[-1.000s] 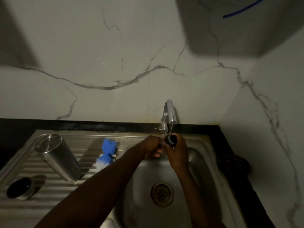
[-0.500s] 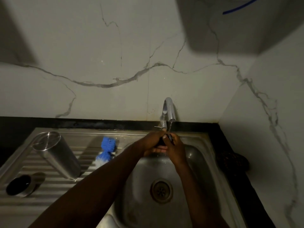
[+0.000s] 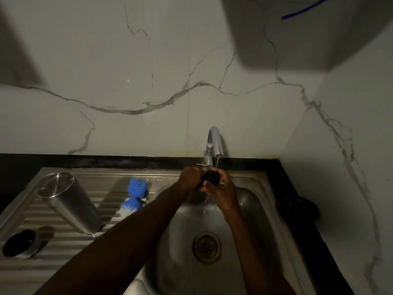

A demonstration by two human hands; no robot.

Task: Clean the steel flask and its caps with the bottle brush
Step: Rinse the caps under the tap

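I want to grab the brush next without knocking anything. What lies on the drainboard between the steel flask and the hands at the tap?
In the head view, only the blue bottle brush lies between the steel flask and the hands; otherwise bare ribbed drainboard.

Two bare forearms, no sleeves; left hand point(image 3: 190, 176), right hand point(image 3: 223, 191).

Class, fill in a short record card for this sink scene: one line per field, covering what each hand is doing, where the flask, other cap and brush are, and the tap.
left hand: grips the small dark cap under the tap
right hand: holds the same cap
tap: running, water falls into the sink basin
steel flask: on the draining board, base up
second cap: on the draining board, near left
bottle brush: lying by the basin, untouched
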